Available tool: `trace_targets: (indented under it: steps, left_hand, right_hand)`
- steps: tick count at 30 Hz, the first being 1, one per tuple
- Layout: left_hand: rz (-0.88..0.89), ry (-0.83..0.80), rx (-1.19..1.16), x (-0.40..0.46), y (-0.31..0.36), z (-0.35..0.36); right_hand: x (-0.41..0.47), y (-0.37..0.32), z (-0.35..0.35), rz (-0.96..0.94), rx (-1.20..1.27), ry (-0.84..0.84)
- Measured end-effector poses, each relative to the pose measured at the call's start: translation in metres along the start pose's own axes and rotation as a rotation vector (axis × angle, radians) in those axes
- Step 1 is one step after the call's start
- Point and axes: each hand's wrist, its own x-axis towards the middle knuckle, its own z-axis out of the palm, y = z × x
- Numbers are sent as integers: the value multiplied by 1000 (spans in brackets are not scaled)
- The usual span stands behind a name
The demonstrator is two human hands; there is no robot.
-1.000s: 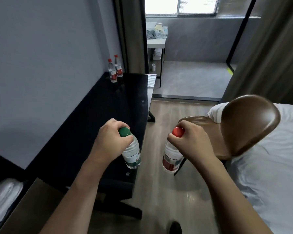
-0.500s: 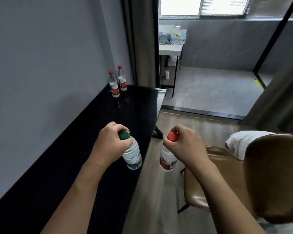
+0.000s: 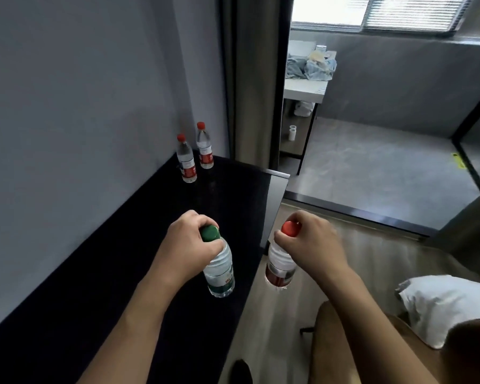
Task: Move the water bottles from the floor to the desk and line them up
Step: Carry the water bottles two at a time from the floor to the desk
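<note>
My left hand (image 3: 187, 243) grips the neck of a green-capped water bottle (image 3: 219, 273), which hangs above the black desk (image 3: 100, 273) near its right edge. My right hand (image 3: 312, 245) holds a red-capped water bottle (image 3: 279, 268) by the neck, over the wooden floor just right of the desk edge. Two more red-capped bottles (image 3: 187, 160) (image 3: 204, 146) stand upright side by side at the desk's far corner against the grey wall.
A brown leather chair (image 3: 372, 342) stands at the lower right beside a white pillow (image 3: 438, 303). A curtain (image 3: 250, 79) hangs past the desk's far end. Beyond a floor threshold lies a grey-floored area with a cluttered white side table (image 3: 305, 90).
I have moved forward along the desk, so the two standing bottles look nearer and the chair has slid down and to the right. Both hands still carry their bottles.
</note>
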Motion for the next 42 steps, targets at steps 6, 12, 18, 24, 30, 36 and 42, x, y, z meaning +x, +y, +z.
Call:
trace_targets:
  steps: [6,12,18,24,30,36,42]
  left_hand:
    - [-13,62,22,80,-5,9]
    - [20,162,40,142,-6,14]
    - [-59,217,69,214,-9,22]
    - [-181,242,103,288,-16,44]
    - [-304,222,101,359,-31,71]
    - [-370,193,129,406,-53,98]
    - [-422,141,153,426,-71,118]
  right_hand:
    - [93,-5,17,-45,-5,-24]
    - [179,-16,34,-111,-11,-38]
    - [273,-21,63,-191,-14,-129]
    - [368,-22,106,-256,-2,-254]
    - [451,-23,154,-305,-3,-354]
    - [503,-25,197,-326,-35,-443]
    - [522,-21,220,-312,-30,-489]
